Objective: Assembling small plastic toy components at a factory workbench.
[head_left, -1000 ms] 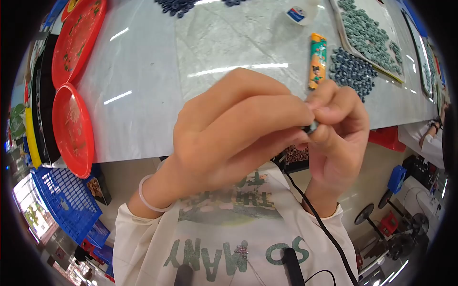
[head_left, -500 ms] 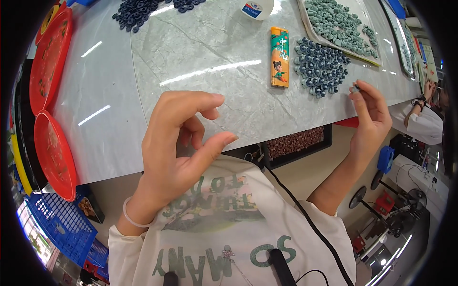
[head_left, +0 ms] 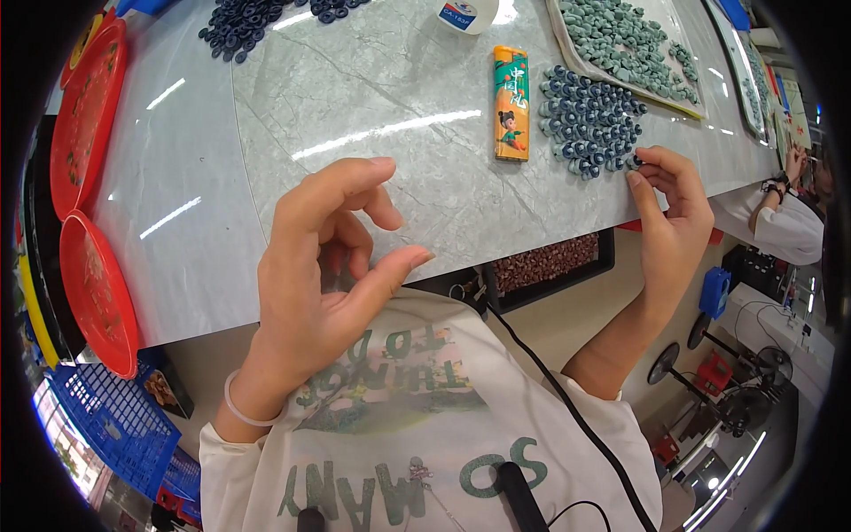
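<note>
My left hand (head_left: 324, 257) hovers above the near part of the table, fingers curved and thumb apart, with nothing between them. At the near right edge of a cluster of small pieces (head_left: 589, 120), my right hand (head_left: 675, 199) pinches one small dark-blue piece (head_left: 635, 162) between thumb and fingertips. The clustered pieces look dark blue on top with paler grey-green below, set close together in rough rows. Left of them lies an orange and green oblong pack (head_left: 511, 106). Loose dark-blue rings (head_left: 235, 28) are heaped at the far left.
A shallow tray (head_left: 567, 44) of green stones (head_left: 620, 44) stands at the far right. A white container (head_left: 467, 16) sits at the far middle. Red plates (head_left: 99, 293) line the left edge. Below the table is a black bin (head_left: 550, 266) of reddish bits. Another person's hand (head_left: 795, 164) shows far right.
My right hand has moved left and slightly down, bringing the pinched piece to the cluster's edge. My left hand has shifted slightly left, its fingers still apart.
</note>
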`<state>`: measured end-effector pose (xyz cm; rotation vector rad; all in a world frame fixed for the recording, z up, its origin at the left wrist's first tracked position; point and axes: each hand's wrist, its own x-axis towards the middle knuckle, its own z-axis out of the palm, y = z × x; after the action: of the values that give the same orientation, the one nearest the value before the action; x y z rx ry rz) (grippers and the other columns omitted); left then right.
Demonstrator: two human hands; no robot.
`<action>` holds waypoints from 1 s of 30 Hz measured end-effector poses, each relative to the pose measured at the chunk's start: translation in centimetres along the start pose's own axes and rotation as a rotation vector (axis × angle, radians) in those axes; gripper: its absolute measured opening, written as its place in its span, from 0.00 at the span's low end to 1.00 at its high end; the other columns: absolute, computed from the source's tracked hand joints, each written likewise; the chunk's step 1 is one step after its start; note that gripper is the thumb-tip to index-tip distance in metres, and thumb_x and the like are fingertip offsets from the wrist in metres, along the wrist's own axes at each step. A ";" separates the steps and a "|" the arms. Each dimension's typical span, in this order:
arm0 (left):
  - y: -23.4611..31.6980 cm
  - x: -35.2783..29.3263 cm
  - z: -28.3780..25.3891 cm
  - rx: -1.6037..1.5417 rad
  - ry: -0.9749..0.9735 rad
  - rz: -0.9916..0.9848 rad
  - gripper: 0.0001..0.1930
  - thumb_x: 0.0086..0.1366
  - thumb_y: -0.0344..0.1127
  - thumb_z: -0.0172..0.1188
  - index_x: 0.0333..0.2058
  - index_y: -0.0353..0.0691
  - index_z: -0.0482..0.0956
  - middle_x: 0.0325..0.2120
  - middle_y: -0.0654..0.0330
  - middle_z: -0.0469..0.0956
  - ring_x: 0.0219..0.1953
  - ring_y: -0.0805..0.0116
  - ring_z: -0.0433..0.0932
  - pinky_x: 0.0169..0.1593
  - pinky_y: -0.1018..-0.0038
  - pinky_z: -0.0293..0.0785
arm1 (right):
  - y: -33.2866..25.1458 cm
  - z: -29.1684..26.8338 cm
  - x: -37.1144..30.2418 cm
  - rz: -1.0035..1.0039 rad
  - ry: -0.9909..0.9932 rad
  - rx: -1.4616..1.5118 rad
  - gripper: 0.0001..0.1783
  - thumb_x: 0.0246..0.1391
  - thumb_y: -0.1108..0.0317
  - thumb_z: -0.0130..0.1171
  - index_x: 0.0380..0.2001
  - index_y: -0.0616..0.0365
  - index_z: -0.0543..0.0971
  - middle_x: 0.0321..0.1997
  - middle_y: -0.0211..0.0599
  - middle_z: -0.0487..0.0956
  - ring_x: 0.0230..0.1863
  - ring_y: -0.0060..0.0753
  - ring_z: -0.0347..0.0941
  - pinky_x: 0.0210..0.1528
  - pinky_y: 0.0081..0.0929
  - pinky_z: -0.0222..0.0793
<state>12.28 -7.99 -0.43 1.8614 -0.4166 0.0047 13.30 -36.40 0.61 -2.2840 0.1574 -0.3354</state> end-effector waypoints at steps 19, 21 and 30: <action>-0.1 0.0 0.0 0.031 -0.036 0.023 0.32 0.46 0.21 0.65 0.50 0.39 0.62 0.30 0.60 0.69 0.20 0.83 0.62 0.22 0.90 0.57 | -0.6 -0.1 0.3 0.006 -0.058 -0.082 0.10 0.42 0.84 0.56 0.32 0.67 0.74 0.32 0.30 0.75 0.33 0.18 0.69 0.39 0.15 0.64; -0.2 -0.1 0.0 0.037 -0.046 0.026 0.31 0.46 0.21 0.65 0.50 0.40 0.62 0.30 0.61 0.69 0.20 0.83 0.62 0.22 0.89 0.56 | -0.8 0.1 0.3 0.018 -0.048 -0.063 0.10 0.42 0.83 0.56 0.32 0.67 0.74 0.32 0.31 0.75 0.33 0.19 0.69 0.39 0.15 0.64; 0.0 0.0 0.4 -0.010 0.037 0.033 0.27 0.46 0.22 0.64 0.46 0.42 0.69 0.29 0.62 0.72 0.16 0.80 0.61 0.18 0.84 0.57 | 0.4 -3.1 3.1 0.047 0.066 0.043 0.10 0.43 0.82 0.57 0.33 0.66 0.74 0.32 0.31 0.75 0.33 0.19 0.70 0.37 0.16 0.65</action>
<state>12.24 -8.38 -0.55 1.8422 -0.4213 0.0591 15.39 -39.52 2.88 -2.2238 0.2356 -0.3862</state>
